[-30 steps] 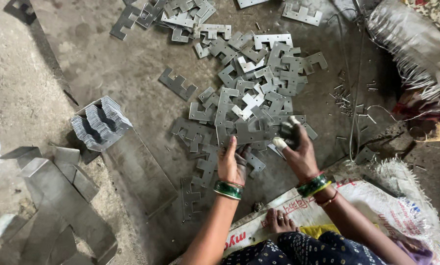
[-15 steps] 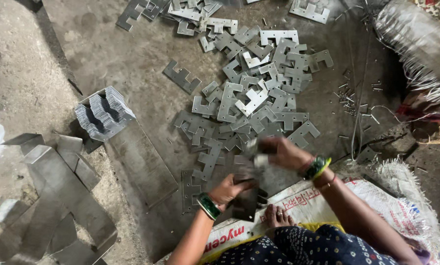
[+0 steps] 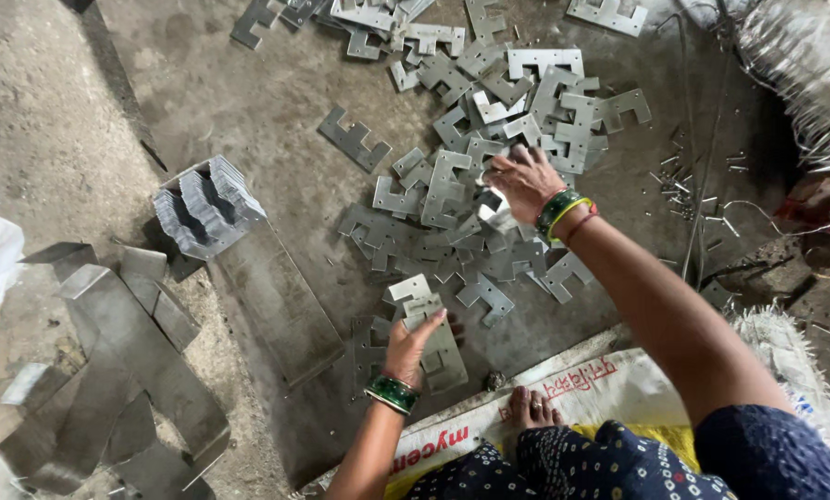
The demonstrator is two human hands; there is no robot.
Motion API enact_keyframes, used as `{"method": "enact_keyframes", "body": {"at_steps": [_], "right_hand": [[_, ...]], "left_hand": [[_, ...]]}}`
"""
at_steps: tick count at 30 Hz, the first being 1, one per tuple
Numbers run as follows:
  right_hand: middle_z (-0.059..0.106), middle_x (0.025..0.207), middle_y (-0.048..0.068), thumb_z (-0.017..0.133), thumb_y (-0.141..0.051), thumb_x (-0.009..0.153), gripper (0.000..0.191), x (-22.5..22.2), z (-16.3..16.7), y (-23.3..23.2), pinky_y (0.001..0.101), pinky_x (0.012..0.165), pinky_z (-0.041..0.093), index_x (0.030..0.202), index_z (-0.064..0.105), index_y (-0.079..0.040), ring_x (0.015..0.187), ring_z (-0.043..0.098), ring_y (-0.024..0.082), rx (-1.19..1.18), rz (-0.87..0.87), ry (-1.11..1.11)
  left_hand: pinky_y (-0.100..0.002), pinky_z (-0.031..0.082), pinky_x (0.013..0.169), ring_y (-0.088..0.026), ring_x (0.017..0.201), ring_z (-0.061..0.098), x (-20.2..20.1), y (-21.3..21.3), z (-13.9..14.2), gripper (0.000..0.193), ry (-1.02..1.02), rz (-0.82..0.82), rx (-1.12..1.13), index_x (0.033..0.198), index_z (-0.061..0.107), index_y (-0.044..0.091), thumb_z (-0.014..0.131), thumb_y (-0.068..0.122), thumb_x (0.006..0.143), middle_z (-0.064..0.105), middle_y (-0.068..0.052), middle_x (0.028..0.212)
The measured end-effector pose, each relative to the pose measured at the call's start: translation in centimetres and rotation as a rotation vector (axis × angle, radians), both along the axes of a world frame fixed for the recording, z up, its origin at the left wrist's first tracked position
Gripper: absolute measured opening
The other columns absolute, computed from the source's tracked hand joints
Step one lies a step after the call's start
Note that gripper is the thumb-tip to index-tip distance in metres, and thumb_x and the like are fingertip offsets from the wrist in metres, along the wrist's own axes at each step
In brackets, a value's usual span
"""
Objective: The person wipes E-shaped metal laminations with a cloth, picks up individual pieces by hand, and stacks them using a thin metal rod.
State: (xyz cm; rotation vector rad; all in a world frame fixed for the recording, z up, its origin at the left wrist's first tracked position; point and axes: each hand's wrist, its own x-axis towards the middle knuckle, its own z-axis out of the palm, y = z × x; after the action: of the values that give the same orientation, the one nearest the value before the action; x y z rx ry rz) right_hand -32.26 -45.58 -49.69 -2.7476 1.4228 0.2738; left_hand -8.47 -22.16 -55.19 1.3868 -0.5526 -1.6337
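A heap of grey notched metal plates [image 3: 489, 157] lies spread on the concrete floor ahead. My right hand [image 3: 523, 181], with green and yellow bangles at the wrist, reaches out over the middle of the heap, fingers spread and touching the plates. My left hand [image 3: 413, 347], wearing a green bangle, is close to my body and grips a small stack of the same plates [image 3: 415, 298], which rests on the floor. One loose plate [image 3: 486, 296] lies just right of that stack.
A tidy bundle of plates standing on edge [image 3: 206, 208] sits to the left, beside a long flat metal strip [image 3: 280, 301]. Bent sheet offcuts [image 3: 109, 370] fill the lower left. Small nails [image 3: 683, 185] are scattered on the right. My foot [image 3: 530, 407] rests on a woven sack [image 3: 581, 380].
My right hand has gone from near my left hand back out to the heap, further from me. My left hand, earlier out at the heap, drew in and now holds the small stack.
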Motion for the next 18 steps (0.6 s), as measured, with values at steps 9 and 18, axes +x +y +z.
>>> {"method": "enact_keyframes", "body": {"at_steps": [9,18], "right_hand": [[0.069,0.102,-0.001,0.071,-0.047,0.078,0.048,1.0,5.6,4.6,0.0345,0.087,0.053,0.123,0.069,-0.031,0.096,0.063,0.018,0.006,0.061,0.0],[0.058,0.139,0.006,0.06,-0.02,0.101,0.05,7.6,1.4,2.6,0.0373,0.089,0.055,0.15,0.057,-0.033,0.125,0.054,0.024,-0.022,0.079,0.04]], "left_hand": [[-0.044,0.06,0.084,-0.021,0.093,0.071,-1.7,-1.0,0.4,0.049,0.319,0.141,-0.06,0.125,0.063,0.004,0.077,0.027,0.085,0.073,-0.008,0.109],[-0.043,0.059,0.097,-0.024,0.107,0.071,0.2,-0.7,2.2,0.067,0.551,0.125,0.057,0.138,0.057,0.005,0.056,0.057,0.094,0.071,-0.015,0.121]]}}
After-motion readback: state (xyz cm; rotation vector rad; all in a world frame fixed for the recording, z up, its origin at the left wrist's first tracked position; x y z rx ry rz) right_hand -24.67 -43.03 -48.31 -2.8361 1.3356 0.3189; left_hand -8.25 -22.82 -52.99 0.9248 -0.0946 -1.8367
